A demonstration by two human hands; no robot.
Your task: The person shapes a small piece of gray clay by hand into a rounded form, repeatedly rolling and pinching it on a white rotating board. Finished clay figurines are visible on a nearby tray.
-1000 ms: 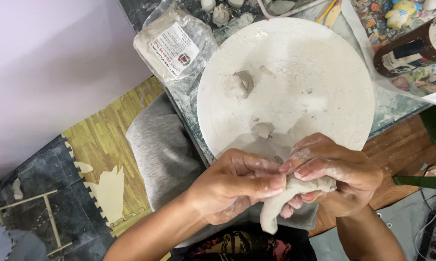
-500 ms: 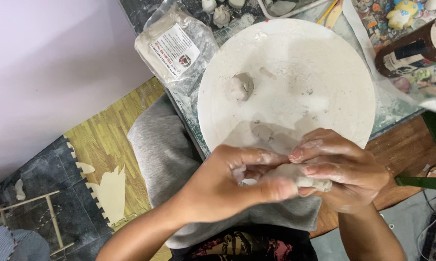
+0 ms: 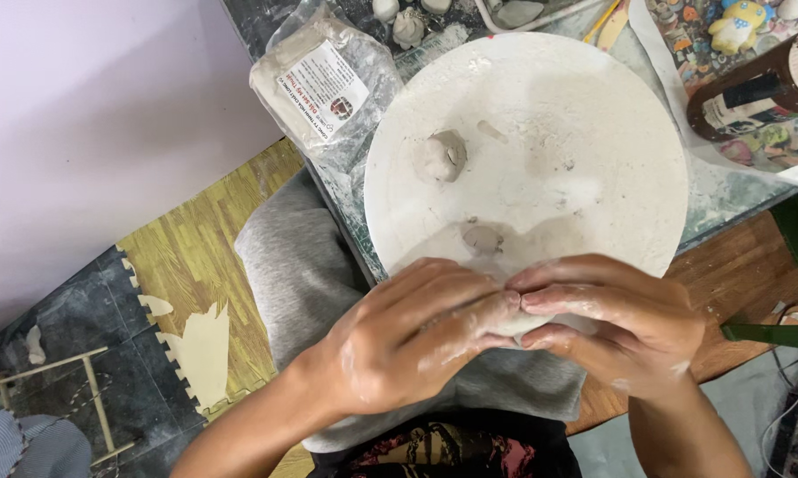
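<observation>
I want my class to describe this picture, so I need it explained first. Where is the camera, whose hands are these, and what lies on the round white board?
The one picture comes from a camera worn on a person's head, looking down at their own two bare hands. There is no machine. The left hand and right hand meet fingertip to fingertip, both smeared with pale clay, and together they close around a piece of clay that is mostly hidden between them.

Beyond the hands lies a round white board, dusty with clay. A small grey clay lump sits on it, and a flatter clay scrap lies nearer the hands. To the board's left is a clear bag holding a clay block; at the upper right lies a dark brown bottle.
</observation>
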